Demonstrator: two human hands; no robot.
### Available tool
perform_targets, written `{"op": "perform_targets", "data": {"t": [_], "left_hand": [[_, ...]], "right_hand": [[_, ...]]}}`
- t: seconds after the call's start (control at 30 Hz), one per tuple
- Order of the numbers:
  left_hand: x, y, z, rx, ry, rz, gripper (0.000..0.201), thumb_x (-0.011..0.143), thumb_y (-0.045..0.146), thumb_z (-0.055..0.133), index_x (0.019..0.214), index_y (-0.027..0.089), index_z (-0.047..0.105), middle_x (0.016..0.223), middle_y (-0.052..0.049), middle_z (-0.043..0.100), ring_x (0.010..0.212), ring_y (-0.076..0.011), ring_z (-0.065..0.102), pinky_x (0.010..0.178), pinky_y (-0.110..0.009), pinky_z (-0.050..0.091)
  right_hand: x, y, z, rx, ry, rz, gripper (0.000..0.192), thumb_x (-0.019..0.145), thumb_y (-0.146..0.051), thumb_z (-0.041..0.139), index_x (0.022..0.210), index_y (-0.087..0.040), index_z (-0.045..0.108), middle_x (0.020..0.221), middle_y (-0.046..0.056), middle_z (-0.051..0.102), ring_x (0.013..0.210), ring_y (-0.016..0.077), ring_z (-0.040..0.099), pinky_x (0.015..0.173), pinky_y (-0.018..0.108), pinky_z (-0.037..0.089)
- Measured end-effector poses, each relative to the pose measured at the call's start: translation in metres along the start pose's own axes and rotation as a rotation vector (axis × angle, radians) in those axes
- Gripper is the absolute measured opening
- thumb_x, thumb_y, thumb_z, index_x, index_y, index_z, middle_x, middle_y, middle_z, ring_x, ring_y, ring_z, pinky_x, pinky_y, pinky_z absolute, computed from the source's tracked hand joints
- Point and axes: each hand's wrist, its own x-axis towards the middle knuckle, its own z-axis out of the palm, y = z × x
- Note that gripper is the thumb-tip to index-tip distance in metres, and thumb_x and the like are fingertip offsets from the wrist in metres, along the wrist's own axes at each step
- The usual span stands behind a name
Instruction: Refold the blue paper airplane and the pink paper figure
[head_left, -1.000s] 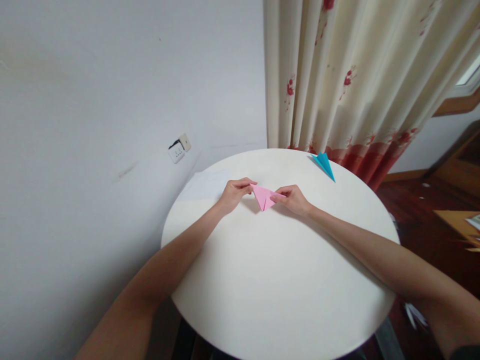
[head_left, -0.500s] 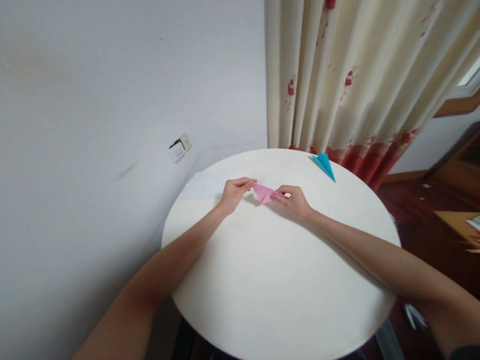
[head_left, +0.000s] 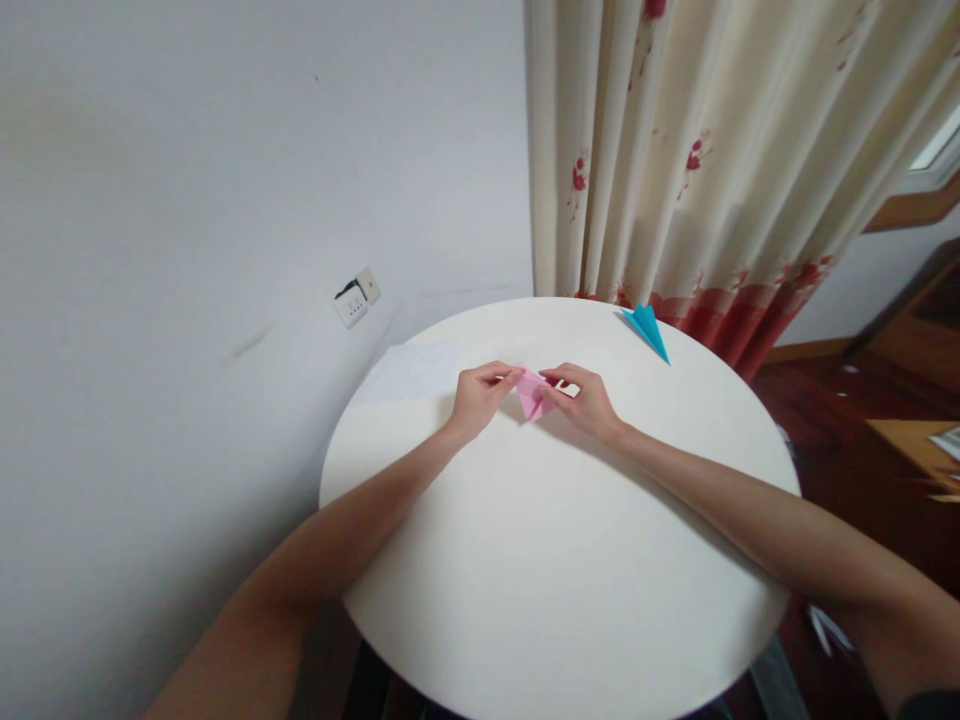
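Observation:
A small piece of folded pink paper (head_left: 533,396) is held between my two hands over the far half of the round white table. My left hand (head_left: 480,398) pinches its left edge with thumb and fingertips. On the other side, my right hand (head_left: 581,398) grips the paper's right part between thumb and forefinger. A pointed flap of the paper hangs down toward me. The fingertips hide some of its folds.
A blue paper plane (head_left: 646,331) lies near the table's far right edge. White sheets (head_left: 411,370) rest at the left by the wall, below a socket (head_left: 351,305). Behind the white table (head_left: 555,560) hangs a floral curtain (head_left: 675,150).
My left hand has moved right and slightly nearer, closer to my right hand. The pink paper now looks narrower, and its lower tip sits a little lower.

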Motion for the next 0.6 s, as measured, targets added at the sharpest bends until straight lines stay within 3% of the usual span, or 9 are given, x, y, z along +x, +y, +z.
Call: {"op": "perform_targets", "data": {"t": [0.1,0.17,0.27,0.5,0.6], "left_hand": [[-0.001,0.001,0.001,0.012,-0.004,0.009,0.025,0.079,0.043,0.076,0.081,0.017,0.079,0.083,-0.006,0.073,0.078,-0.0188,0.065,0.07,-0.028,0.049],[-0.001,0.001,0.001,0.021,-0.005,0.021,0.024,0.08,0.042,0.075,0.08,0.017,0.079,0.083,-0.006,0.073,0.078,-0.0185,0.065,0.07,-0.028,0.049],[-0.001,-0.001,0.001,0.022,-0.012,0.028,0.023,0.08,0.041,0.076,0.08,0.018,0.078,0.083,-0.006,0.073,0.078,-0.0184,0.065,0.07,-0.028,0.049],[-0.002,-0.003,0.002,0.022,-0.154,0.033,0.026,0.078,0.043,0.078,0.08,0.017,0.079,0.083,-0.006,0.072,0.076,-0.0181,0.064,0.067,-0.028,0.047],[-0.003,-0.003,0.002,0.024,-0.158,0.043,0.026,0.078,0.044,0.078,0.079,0.018,0.079,0.08,-0.006,0.07,0.074,-0.0177,0.062,0.067,-0.029,0.046]], "right_hand": [[0.001,0.0,-0.001,-0.033,0.049,-0.109,0.034,0.086,-0.046,0.071,0.112,-0.024,0.074,0.106,0.009,0.067,0.094,0.0226,0.061,0.08,0.037,0.05],[0.001,-0.001,-0.001,-0.056,0.027,-0.141,0.026,0.089,-0.045,0.068,0.1,-0.024,0.077,0.097,0.009,0.068,0.092,0.0229,0.061,0.081,0.038,0.049],[0.001,-0.003,0.0,-0.058,-0.019,-0.163,0.029,0.093,-0.046,0.062,0.082,-0.023,0.076,0.08,0.007,0.069,0.08,0.0218,0.06,0.077,0.038,0.047],[0.0,-0.011,0.001,-0.01,-0.038,-0.182,0.029,0.094,-0.044,0.061,0.08,-0.023,0.074,0.078,0.006,0.07,0.077,0.0208,0.061,0.077,0.037,0.047],[0.0,-0.014,0.002,0.018,-0.048,-0.167,0.028,0.093,-0.045,0.062,0.08,-0.023,0.074,0.078,0.006,0.07,0.077,0.0209,0.062,0.078,0.038,0.048]]}}
